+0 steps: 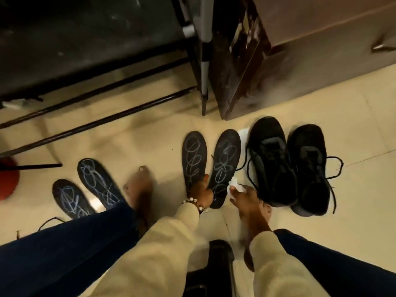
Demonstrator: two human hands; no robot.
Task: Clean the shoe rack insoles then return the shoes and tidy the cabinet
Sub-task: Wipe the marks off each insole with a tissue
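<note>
Much of the upper left of the frame is sitting in darkness, where the shoe rack [102, 61] is showing only black bars and a dim shelf. A red object [8, 179] is being cut off by the left edge, and a black shape at the bottom centre is too dark to identify.

Four dark insoles with pale scribbles are lying on the floor [353, 133]: one pair [85, 187] at lower left, one pair [211, 159] at centre, long axes running toward the top of the frame. Two black shoes [289, 166] are standing just right of them, toes pointing up-frame.

The left hand [201, 191] is gripping the heel ends of the centre insoles. The right hand [244, 196] is pinching a white cloth [235, 187] beside the right insole.
</note>
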